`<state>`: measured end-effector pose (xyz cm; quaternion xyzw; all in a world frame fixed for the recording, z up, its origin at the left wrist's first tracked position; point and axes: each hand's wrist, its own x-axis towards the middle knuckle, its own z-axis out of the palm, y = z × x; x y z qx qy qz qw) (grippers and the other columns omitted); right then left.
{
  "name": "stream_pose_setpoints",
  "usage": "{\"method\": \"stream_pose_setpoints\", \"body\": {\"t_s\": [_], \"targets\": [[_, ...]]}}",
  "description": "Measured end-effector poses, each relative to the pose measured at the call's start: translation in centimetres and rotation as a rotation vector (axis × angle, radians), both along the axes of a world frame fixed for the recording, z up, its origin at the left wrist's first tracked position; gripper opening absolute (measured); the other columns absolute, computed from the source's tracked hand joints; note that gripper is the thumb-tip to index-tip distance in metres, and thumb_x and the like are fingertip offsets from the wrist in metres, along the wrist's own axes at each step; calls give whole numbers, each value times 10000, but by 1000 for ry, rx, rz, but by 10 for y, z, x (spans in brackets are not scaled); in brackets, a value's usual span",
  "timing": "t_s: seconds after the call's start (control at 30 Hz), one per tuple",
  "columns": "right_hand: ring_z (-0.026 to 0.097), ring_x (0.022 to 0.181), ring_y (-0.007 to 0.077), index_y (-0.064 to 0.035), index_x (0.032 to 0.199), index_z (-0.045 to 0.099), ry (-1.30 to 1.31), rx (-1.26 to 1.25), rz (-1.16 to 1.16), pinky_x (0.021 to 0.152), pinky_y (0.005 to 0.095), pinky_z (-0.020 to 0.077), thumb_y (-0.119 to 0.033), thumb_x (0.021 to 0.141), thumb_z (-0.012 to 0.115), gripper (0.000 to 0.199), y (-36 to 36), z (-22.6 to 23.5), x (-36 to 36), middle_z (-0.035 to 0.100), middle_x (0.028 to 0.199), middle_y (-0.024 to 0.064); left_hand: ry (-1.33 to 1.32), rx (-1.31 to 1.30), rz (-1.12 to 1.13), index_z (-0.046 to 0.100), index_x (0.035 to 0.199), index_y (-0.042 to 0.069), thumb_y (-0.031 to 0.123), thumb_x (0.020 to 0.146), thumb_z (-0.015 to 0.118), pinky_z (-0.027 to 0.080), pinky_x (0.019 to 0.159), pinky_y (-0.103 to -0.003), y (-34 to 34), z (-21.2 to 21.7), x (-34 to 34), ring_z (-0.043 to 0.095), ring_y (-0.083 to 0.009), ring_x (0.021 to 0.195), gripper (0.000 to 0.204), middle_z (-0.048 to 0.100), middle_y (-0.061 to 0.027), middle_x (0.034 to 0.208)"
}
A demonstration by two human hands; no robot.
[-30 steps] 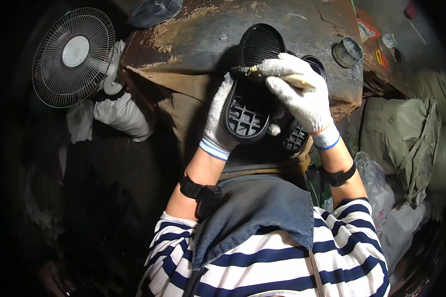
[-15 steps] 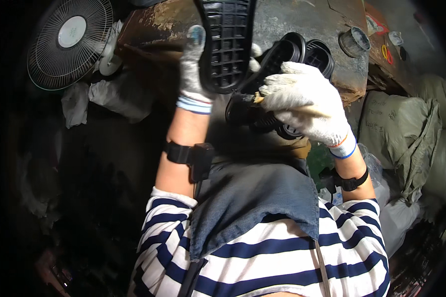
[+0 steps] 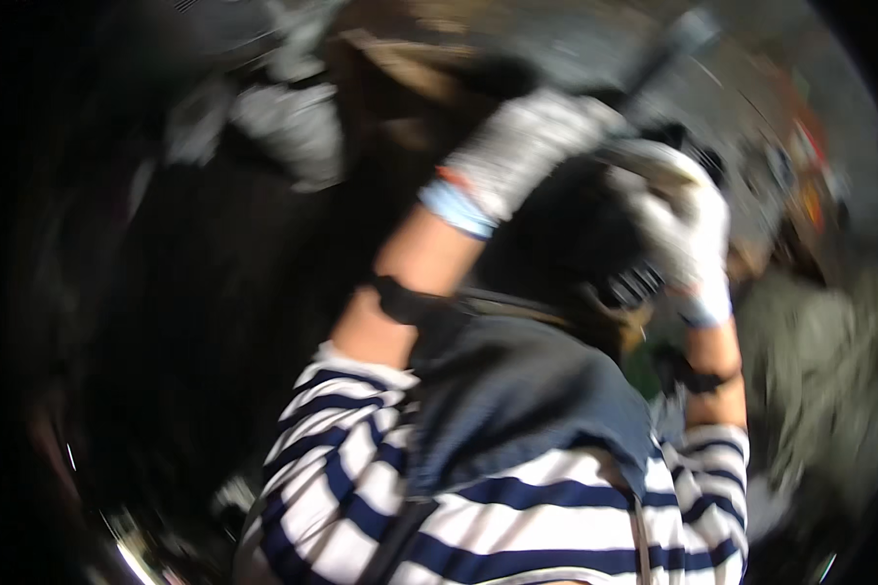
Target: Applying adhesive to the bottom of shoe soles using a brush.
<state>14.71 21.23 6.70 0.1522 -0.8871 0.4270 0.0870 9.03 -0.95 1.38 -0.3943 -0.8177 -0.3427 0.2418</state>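
My view is badly blurred, so I go carefully around the fingers. The left hand point(image 3: 546, 141), in a whitish knit glove, reaches up and to the right, its fingers bunched at the lower end of a long dark piece point(image 3: 668, 58) that slants away beyond them. I cannot tell how far those fingers are open or whether they have hold of it.

Just right of and slightly below those fingertips, the right hand point(image 3: 678, 210), gloved alike, has its fingers bent back toward the left one. A pale strip point(image 3: 668, 168) lies along them (handle or glove fabric, I can't make out which), and I cannot tell whether they grip anything. Below the right fingers, just beside that glove's cuff, I see a black slotted sole point(image 3: 632, 285). More dark pieces point(image 3: 698, 151) show just beyond the right knuckles.

Well left of the left fingers are whitish bags point(image 3: 298, 132). Below both hands' fingers, toward the body, hangs a blue denim apron point(image 3: 527, 390) over a striped shirt point(image 3: 546, 512). Greenish sacks point(image 3: 810, 361) stand right of and below the right fingers.
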Motion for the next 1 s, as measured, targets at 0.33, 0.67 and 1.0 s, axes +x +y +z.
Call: {"method": "stream_pose_setpoints", "body": {"t_s": [0.33, 0.67, 1.0], "targets": [[659, 1040, 164, 42, 1238, 690, 90, -271, -180, 976, 310, 517, -115, 1037, 648, 259, 66, -41, -72, 719, 1188, 109, -1036, 683, -315, 616, 1320, 121, 353, 1104, 468, 601, 847, -394, -10, -33, 87, 713, -293, 934, 350, 680, -129, 1148], [704, 1063, 224, 51, 1261, 680, 155, -285, -183, 1003, 360, 526, -177, 1066, 586, 313, 37, -8, -64, 750, 1164, 169, -752, 2172, -515, 420, 1411, -93, 708, 908, 598, 530, 978, -543, -272, -3, 150, 588, -422, 1091, 962, 512, -318, 1389], [688, 1120, 237, 6, 1256, 717, 613, 514, -396, 1026, 375, 513, -124, 1038, 528, 316, 68, 8, -38, 739, 1234, 127, -1007, 1274, -276, 402, 1521, 8, 263, 1081, 492, 425, 1163, -577, -116, -115, 1, 532, -400, 1332, 516, 515, -201, 1463]]}}
